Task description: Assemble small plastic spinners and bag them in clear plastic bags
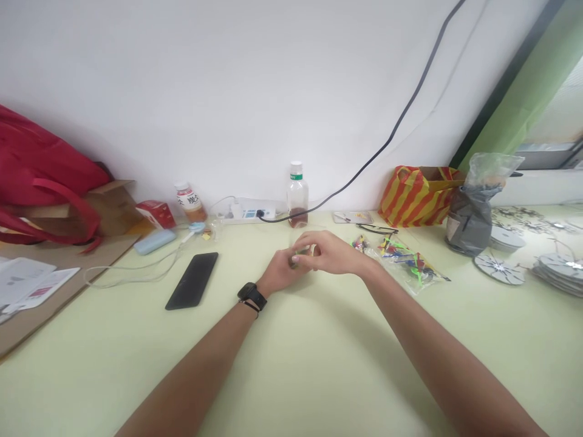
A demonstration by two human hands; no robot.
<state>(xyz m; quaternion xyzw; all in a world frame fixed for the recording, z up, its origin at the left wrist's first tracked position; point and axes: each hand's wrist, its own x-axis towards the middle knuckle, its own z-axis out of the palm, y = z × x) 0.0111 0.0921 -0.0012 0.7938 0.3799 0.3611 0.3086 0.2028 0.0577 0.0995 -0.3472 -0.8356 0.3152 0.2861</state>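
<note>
Above the middle of the pale green table (291, 352), my two hands meet around a small thing that they mostly hide. Only a dark greenish part of this small object (300, 251) shows between the fingers, so its kind cannot be made out. My left hand (281, 271), with a black watch (252, 295) at its wrist, is closed around it from the left. From the right, my right hand (330, 252) reaches over with bent fingers and thumb closed at it. Behind the hands stands a clear bottle (297, 191) with a white cap and some brown liquid.
A black phone (192, 281) lies left of my hands. At right are a plastic bag of colourful small parts (412, 264), glasses (377, 229), a striped bag (414, 197) and stacked grey discs (562, 270). A black cable (387, 142) runs down to a power strip (250, 210).
</note>
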